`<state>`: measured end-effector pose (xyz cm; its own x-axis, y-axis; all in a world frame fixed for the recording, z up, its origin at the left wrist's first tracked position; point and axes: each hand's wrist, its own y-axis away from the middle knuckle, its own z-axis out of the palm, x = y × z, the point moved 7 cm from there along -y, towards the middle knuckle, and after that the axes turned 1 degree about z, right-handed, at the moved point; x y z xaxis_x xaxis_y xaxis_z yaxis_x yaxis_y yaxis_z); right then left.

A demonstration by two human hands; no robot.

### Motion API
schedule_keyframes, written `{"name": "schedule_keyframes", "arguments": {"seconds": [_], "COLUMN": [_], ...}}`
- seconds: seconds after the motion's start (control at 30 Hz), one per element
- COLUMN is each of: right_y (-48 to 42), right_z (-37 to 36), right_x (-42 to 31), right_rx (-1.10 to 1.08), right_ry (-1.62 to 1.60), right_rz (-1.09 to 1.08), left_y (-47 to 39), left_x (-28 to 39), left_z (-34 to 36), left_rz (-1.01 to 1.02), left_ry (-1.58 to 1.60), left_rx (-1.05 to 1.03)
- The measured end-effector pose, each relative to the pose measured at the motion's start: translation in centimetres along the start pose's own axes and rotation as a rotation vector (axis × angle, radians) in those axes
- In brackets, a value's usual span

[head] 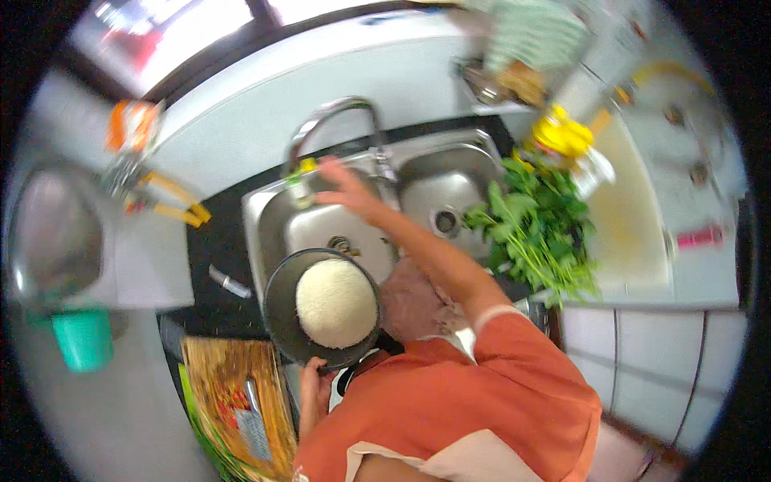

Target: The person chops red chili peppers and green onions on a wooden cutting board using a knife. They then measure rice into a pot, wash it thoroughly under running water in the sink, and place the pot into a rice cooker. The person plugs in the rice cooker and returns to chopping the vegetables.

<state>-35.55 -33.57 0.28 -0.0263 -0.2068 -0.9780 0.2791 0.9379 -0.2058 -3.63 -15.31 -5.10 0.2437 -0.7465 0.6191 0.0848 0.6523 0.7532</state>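
Observation:
My left hand (pixel 317 381) grips the near rim of a dark round pot (pixel 278 301), which holds a mound of white grains that look like uncooked rice (pixel 336 304). The pot is held over the near left corner of a stainless steel double sink (pixel 250 226). Above the left basin, my right hand (pixel 350 190) is stretched out, blurred, with its fingers apart and nothing seen in them. Close to its fingers stand a small bottle with a yellow cap (pixel 299 190) and the curved chrome faucet (pixel 334 105). Whether the fingers touch either one, I cannot tell.
Leafy greens (pixel 536 223) lie by the right basin, near a yellow package (pixel 560 135). A knife (pixel 230 282) rests on the black counter. At lower left, a wooden cutting board (pixel 208 361) carries a cleaver (pixel 253 431) and chopped red pieces (pixel 232 403).

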Motion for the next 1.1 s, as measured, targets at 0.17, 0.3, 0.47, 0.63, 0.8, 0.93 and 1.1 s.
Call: {"name": "schedule_keyframes", "arguments": {"seconds": [0.17, 0.3, 0.47, 0.63, 0.8, 0.93, 1.1], "right_y": [0.9, 5.9, 0.9, -2.4, 1.1, 3.1, 2.9], "right_z": [3.0, 2.2, -2.6, 3.3, 2.5, -2.7, -10.9], "right_x": [-0.7, -2.2, -0.8, -3.5, -2.7, -2.5, 1.3], "right_rx": [-0.208, -0.404, 0.127, -0.288, -0.321, -0.275, 0.305], "right_ry": [-0.127, -0.039, 0.055, -0.246, -0.427, -0.188, 0.72], "right_rz": [-0.047, -0.048, -0.17, 0.047, 0.079, 0.047, -0.296], "left_y": [-3.4, -3.8, -2.8, -4.8, -2.8, -2.6, -2.4], "left_x": [-1.5, -1.8, -0.6, -2.0, -1.2, -0.8, -0.3], "left_z": [-0.9, 0.5, 3.1, 1.3, 4.6, 5.0, 7.0], "left_rz": [-0.097, -0.116, -0.115, -0.278, -0.248, -0.264, -0.205], "left_ry": [-0.035, -0.068, -0.193, -0.063, 0.012, 0.037, 0.018], "left_rx": [0.053, 0.011, 0.028, -0.041, -0.033, 0.007, -0.099]}}
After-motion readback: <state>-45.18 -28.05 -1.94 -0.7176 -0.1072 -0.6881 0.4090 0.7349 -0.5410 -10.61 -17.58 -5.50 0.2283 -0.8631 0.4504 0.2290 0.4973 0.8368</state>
